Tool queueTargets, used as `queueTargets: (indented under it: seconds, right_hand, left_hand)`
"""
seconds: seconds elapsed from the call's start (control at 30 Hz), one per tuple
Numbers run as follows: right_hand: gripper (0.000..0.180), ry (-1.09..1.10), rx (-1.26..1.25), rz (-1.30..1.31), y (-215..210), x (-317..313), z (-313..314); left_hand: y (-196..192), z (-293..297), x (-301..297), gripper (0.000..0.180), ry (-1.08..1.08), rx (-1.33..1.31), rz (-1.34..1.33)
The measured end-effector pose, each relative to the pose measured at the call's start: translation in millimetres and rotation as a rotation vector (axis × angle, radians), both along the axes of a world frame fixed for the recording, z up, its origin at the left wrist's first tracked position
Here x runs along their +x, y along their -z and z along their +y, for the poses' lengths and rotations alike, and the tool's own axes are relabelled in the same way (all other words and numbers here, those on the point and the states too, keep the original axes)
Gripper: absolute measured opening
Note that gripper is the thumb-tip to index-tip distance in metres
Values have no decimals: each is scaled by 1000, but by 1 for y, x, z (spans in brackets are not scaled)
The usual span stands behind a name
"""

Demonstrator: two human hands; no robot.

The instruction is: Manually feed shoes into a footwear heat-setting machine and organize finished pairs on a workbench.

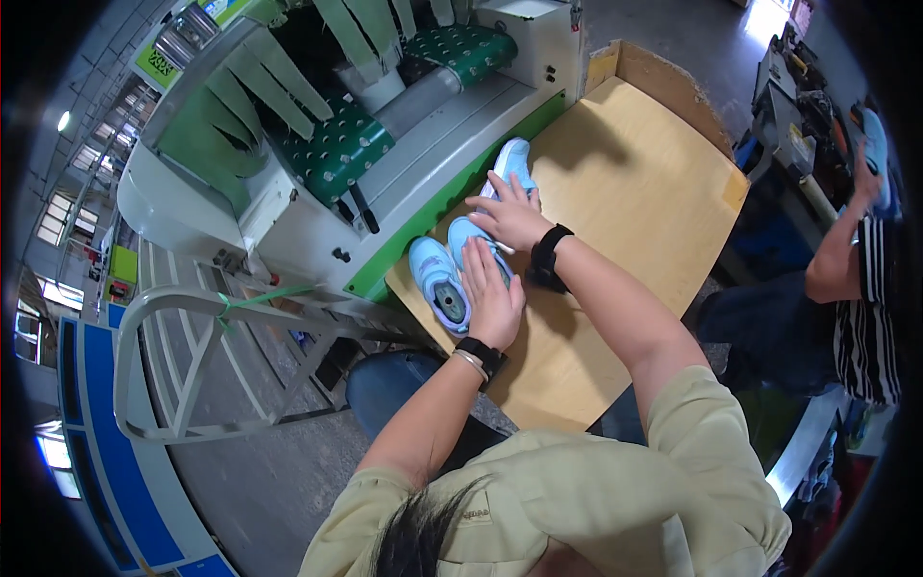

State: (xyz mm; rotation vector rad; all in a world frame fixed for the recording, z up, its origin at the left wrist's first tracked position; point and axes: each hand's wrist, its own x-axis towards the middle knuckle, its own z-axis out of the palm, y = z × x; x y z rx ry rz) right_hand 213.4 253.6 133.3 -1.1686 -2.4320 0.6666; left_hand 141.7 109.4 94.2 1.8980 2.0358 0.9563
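Three blue shoes, centre of frame, placed on wooden bench. Left hand: fingers extended, unclenched, laid over middle shoe. Right hand: fingers spread, unclenched, at upper shoe. Light, even pressure best applied.

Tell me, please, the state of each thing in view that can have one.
Left hand: open, fingers extended
Right hand: open, fingers spread
Leftmost blue shoe: opening facing up
Middle blue shoe: partly hidden by left hand
Far blue shoe: partly hidden by right hand
Curtain strips: hanging
Background shoe: held by a co-worker's hand
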Motion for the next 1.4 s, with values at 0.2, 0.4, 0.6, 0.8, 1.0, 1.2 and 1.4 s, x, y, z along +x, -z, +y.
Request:
queueTargets:
  seconds: [0.2, 0.4, 0.6, 0.8, 1.0, 1.2, 1.4]
  right_hand:
    - [67, 251, 8, -50, 18, 32, 17]
    - [95, 407, -196, 395, 37, 87, 17]
    - [93, 169, 244, 234, -9, 88, -66]
    - [63, 220, -203, 385, -2, 99, -72]
    - [36, -257, 132, 831, -181, 85, -131]
    - [9, -983, 10, 1655, -289, 116, -211]
    - [9, -1279, -269, 1393, -297, 120, -196]
  left_hand:
    - [-8, -7, -5, 80, 4, -21, -7]
    - [-3, -4, -3, 82, -2, -14, 2]
    - [-3, 0, -4, 83, -40, 25, 29]
    - [-3, 3, 4, 82, 5, 47, -14]
    - [0, -12, -7, 80, -31, -41, -30]
    - [-9, -6, 1, 81, -10, -54, -34]
    - [-8, -6, -3, 81, -25, -43, -35]
